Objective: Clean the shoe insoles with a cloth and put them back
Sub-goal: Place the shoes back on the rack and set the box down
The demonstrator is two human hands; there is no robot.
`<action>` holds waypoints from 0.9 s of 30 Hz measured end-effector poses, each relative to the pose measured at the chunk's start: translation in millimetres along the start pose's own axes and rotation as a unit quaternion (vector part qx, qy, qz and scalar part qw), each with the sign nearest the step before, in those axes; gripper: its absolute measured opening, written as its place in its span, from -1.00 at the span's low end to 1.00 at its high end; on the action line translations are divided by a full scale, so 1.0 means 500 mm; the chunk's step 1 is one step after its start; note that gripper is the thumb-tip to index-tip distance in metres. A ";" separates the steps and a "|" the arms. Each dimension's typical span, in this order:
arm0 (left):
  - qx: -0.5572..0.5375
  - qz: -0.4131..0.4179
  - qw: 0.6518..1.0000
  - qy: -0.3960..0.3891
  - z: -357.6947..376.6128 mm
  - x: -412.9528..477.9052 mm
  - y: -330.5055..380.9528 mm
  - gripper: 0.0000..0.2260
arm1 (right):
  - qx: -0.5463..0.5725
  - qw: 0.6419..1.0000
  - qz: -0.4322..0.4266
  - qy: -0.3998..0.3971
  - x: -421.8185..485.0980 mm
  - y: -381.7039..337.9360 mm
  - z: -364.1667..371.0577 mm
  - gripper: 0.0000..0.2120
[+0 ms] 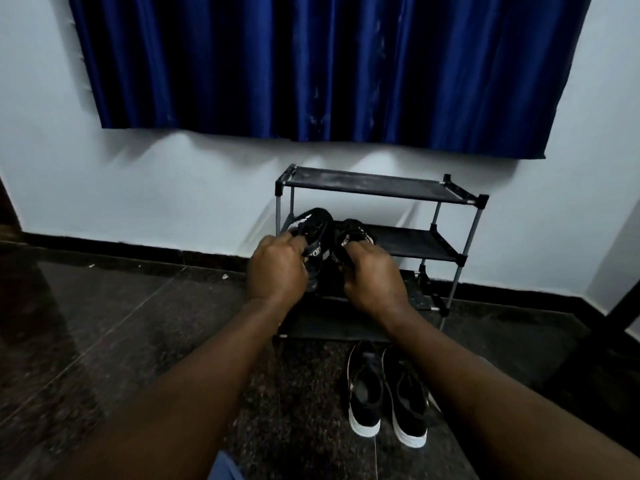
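My left hand (277, 268) grips a black shoe with white stripes (313, 228) by its heel end. Beside it, a second black shoe (353, 233) is held the same way by my right hand (375, 277). Both shoes are at the left of the middle shelf of a small black shoe rack (415, 245), toes pointing to the wall. A white-lettered band shows at each shoe's opening. No cloth and no loose insole can be seen.
A second pair of black shoes with white soles (388, 393) stands on the dark stone floor in front of the rack. The rack's top shelf (374, 185) is bare. A blue curtain (311, 64) hangs on the pale wall above.
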State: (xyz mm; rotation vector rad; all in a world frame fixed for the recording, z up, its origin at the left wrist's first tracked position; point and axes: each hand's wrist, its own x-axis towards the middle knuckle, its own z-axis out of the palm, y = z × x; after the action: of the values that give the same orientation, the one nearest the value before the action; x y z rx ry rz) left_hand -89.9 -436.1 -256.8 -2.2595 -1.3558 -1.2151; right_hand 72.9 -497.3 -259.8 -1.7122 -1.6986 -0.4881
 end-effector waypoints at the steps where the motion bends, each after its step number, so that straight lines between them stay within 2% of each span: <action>1: -0.003 0.003 1.000 0.016 -0.009 0.018 0.003 -0.80 | -0.001 1.000 -0.005 0.013 0.016 0.000 -0.015 -0.77; 4: -0.018 0.009 0.999 0.045 -0.030 0.077 0.014 -0.81 | -0.007 0.999 -0.017 0.046 0.070 0.003 -0.051 -0.82; 9: -0.023 0.015 0.997 0.067 -0.032 0.162 0.036 -0.81 | -0.019 0.998 -0.018 0.054 0.157 0.022 -0.082 -0.82; 18: -0.022 -0.002 0.999 0.045 0.037 0.273 0.040 -0.79 | -0.020 0.999 -0.012 0.039 0.272 0.070 -0.044 -0.77; 27: 0.022 -0.014 0.999 0.034 0.140 0.436 0.004 -0.75 | -0.034 0.999 -0.024 0.012 0.452 0.120 0.036 -0.57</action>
State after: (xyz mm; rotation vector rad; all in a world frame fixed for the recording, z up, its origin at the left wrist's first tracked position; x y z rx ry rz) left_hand -2.5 -262.7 -135.9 -2.1568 -1.3796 -1.2455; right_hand 147.1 -316.3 -130.3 -1.7098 -1.7267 -0.5910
